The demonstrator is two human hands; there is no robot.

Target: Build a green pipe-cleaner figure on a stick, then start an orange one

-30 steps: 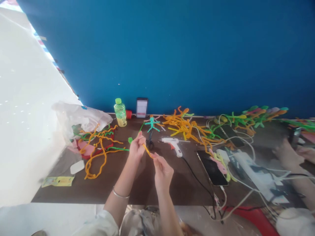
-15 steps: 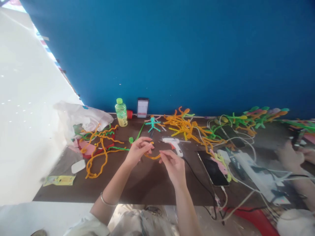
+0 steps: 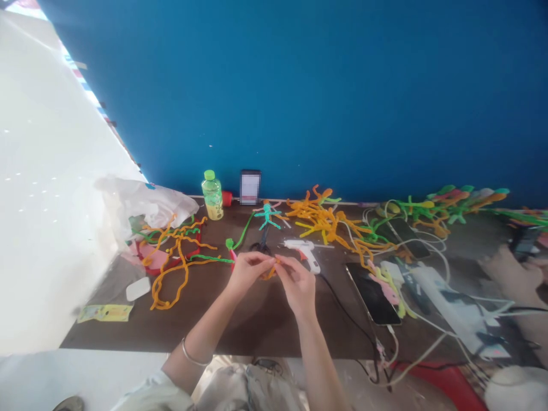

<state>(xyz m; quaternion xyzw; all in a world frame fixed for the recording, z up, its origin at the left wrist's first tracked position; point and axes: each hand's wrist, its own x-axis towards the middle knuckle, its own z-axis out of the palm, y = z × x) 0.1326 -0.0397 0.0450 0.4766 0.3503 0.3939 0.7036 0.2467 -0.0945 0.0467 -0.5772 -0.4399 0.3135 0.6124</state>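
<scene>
Both hands meet over the dark table, pinching a short orange pipe cleaner [image 3: 269,274] that is bent between them. My left hand [image 3: 250,272] grips it with thumb and forefinger, and my right hand [image 3: 297,282] closes on it from the other side; the fingertips nearly touch. Just beyond them lie dark-handled scissors [image 3: 260,248], partly hidden by my fingers. A white glue gun [image 3: 305,251] rests by my right hand. Farther back is a turquoise pipe-cleaner figure [image 3: 268,216]. A green pipe cleaner [image 3: 244,231] lies beyond my left hand.
Loose orange pipe cleaners [image 3: 184,268] lie left, near a plastic bag [image 3: 166,200]. A bottle [image 3: 213,197] and a propped phone [image 3: 250,187] stand at the back. Orange figures [image 3: 321,220], a phone [image 3: 372,294] and a power strip [image 3: 449,308] are right, beside another person's hand [image 3: 509,271].
My hands have come together, and the orange pipe cleaner between them is now bent and mostly covered by fingers. The scissors show more. The other person's hand has shifted at the right.
</scene>
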